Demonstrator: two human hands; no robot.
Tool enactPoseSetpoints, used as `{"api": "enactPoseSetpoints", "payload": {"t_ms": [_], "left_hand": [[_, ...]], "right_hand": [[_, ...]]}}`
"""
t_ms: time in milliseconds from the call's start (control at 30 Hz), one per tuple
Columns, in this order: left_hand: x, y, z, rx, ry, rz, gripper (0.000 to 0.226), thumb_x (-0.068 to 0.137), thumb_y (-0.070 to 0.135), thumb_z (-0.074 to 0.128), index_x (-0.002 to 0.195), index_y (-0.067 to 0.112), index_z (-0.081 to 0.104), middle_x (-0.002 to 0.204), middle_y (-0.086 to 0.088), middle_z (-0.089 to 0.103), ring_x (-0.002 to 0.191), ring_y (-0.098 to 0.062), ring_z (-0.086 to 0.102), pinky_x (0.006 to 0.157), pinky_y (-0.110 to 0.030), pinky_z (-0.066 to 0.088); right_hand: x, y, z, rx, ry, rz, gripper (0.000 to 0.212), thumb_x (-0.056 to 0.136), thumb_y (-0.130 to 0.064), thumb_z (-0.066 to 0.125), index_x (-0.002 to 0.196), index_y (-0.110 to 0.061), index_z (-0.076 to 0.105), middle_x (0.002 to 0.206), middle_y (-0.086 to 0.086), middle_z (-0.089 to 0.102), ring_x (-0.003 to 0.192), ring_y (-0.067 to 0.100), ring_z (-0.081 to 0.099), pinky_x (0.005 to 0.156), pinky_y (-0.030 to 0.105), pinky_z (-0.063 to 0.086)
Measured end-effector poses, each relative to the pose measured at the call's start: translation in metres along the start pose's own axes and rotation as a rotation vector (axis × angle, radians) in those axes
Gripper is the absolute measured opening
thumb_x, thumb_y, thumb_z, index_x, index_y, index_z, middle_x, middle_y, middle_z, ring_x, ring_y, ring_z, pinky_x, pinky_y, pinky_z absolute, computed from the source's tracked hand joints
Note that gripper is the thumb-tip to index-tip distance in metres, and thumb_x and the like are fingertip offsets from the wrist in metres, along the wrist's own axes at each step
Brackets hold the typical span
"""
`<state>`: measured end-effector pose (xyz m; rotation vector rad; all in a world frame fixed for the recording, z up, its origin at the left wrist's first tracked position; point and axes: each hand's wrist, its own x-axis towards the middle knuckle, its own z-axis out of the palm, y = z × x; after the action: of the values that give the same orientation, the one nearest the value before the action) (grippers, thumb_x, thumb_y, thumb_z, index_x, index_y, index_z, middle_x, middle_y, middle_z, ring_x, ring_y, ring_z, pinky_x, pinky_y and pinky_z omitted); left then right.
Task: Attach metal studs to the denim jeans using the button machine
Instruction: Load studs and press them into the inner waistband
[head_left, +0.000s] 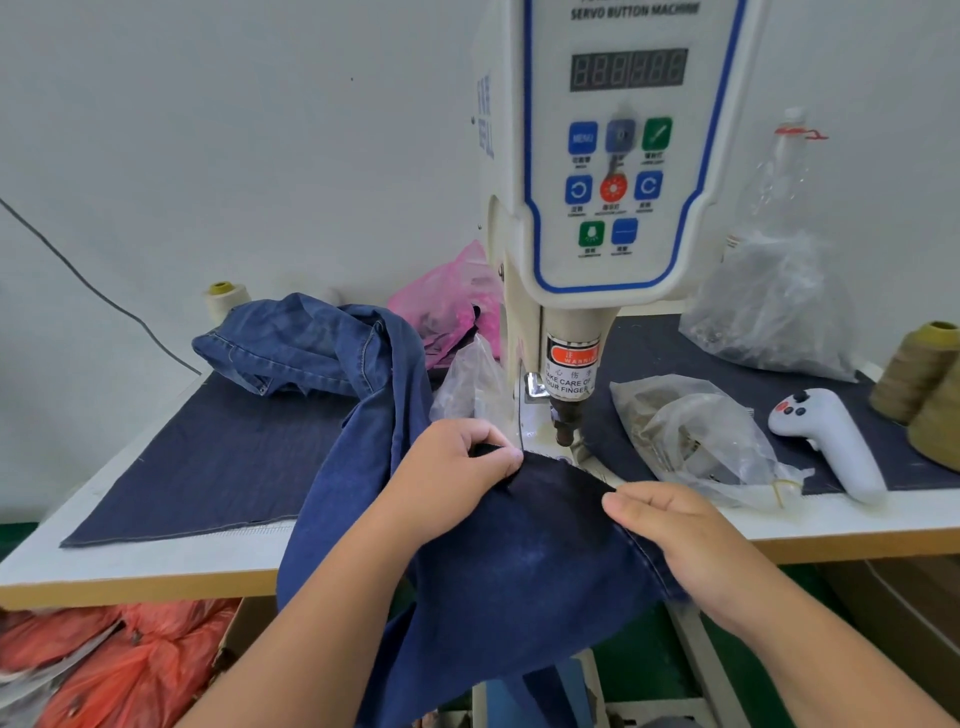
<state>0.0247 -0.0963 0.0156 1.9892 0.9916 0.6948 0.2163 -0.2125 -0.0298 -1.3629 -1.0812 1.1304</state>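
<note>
Both hands, left hand (457, 462) and right hand (691, 540), pinch the jeans (519, 561) at 6 o'clock below the "SERVO BUTTON MACHINE" (618, 156), sticker reads "TAKE CARE OF YOUR FINGER"

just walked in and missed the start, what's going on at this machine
A person is feeding dark denim jeans under the head of a servo button machine. The left hand pinches the fabric edge just beside the punch, and the right hand grips the seam nearer the table edge. The rest of the jeans trails back across the table. Whether a stud is set at this spot cannot be seen.
</note>
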Motion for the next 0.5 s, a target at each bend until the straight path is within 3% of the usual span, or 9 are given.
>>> {"api": "enactPoseSetpoints", "payload": {"t_ms": [100,300,433,500], "left_hand": [[0.008,-0.003,0.003,-0.044,0.0,-0.033,0.026,0.091,0.026,0.068,0.066,0.022,0.069,0.062,0.016,0.064,0.06,0.005,0.055,0.058,-0.005,0.041],[0.017,-0.022,0.004,-0.179,-0.012,-0.109,0.033,0.09,0.024,0.067,0.057,0.023,0.062,0.062,0.013,0.059,0.061,0.0,0.053,0.063,-0.013,0.04],[0.021,-0.034,0.008,-0.236,0.008,-0.111,0.033,0.089,0.024,0.068,0.057,0.022,0.061,0.062,0.012,0.058,0.062,-0.002,0.052,0.064,-0.016,0.041],[0.023,-0.037,0.011,-0.293,-0.012,-0.116,0.033,0.085,0.029,0.07,0.055,0.023,0.058,0.059,0.013,0.054,0.058,-0.001,0.05,0.06,-0.013,0.04]], "right_hand": [[0.009,0.003,-0.006,-0.002,0.001,-0.02,0.032,0.09,-0.034,0.065,0.062,-0.019,0.067,0.06,0.0,0.06,0.057,0.011,0.056,0.055,0.023,0.043],[0.029,0.005,-0.009,0.07,-0.07,0.021,0.034,0.073,-0.046,0.07,0.071,-0.013,0.065,0.066,0.008,0.057,0.061,0.018,0.054,0.057,0.026,0.042],[0.039,0.015,-0.012,0.112,-0.002,0.061,0.036,0.064,-0.044,0.076,0.082,-0.013,0.074,0.084,0.01,0.072,0.085,0.027,0.067,0.079,0.039,0.049],[0.042,0.016,-0.013,0.139,-0.003,0.057,0.031,0.064,-0.041,0.076,0.081,-0.014,0.075,0.084,0.012,0.072,0.086,0.028,0.066,0.081,0.041,0.047]]}}
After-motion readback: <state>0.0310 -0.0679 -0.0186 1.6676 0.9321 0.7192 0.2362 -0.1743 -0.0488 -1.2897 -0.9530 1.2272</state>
